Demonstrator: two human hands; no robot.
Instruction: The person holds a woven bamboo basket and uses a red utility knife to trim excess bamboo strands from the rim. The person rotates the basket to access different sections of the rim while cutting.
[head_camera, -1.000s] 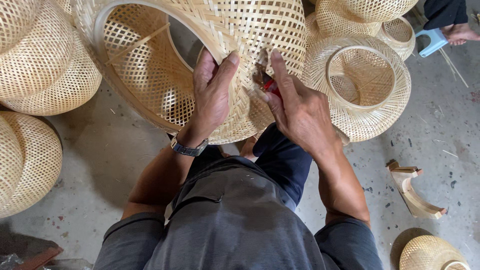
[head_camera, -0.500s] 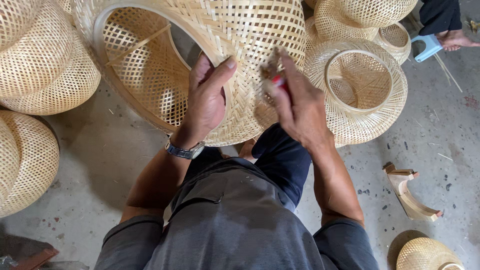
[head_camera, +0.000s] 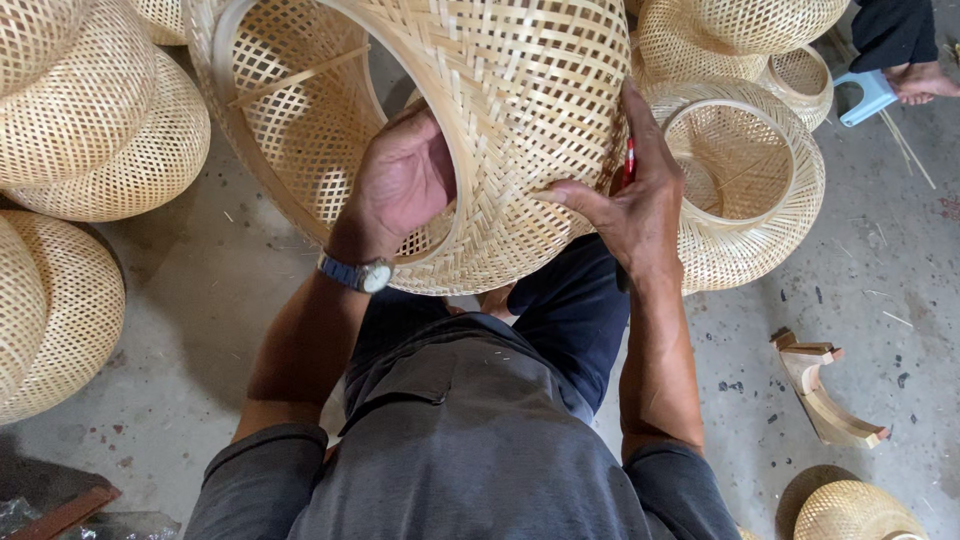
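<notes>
While the head camera is looking straight down, the large woven bamboo shade (head_camera: 500, 120) is resting tilted on the seated person's lap, its open rim turned toward the left side of the frame. The left hand (head_camera: 405, 185) is reaching inside that rim, fingers curled against the inner wall, and seems to be bracing rather than clamping. The right hand (head_camera: 625, 200) is pressing on the outer weave with thumb spread and fingers closed round a small red tool (head_camera: 629, 160); only a sliver of it is showing, so its kind is hard to tell.

Judging from this, the risks are looking modest but real: the tool could be slipping off a strip and splitting a thin slat, and too hard a push from either palm could be denting the springy wall out of round. Loose strip ends may also be pricking bare fingers.

Everything woven is looking pale, dry and matte, an open lattice within and tight diagonal plaiting outside. More rounded shades (head_camera: 90, 130) are lying at the left, a ring-mouthed one (head_camera: 745, 190) just beside the right hand, and a curved wooden piece (head_camera: 825, 390) on the speckled concrete floor (head_camera: 900, 280).
</notes>
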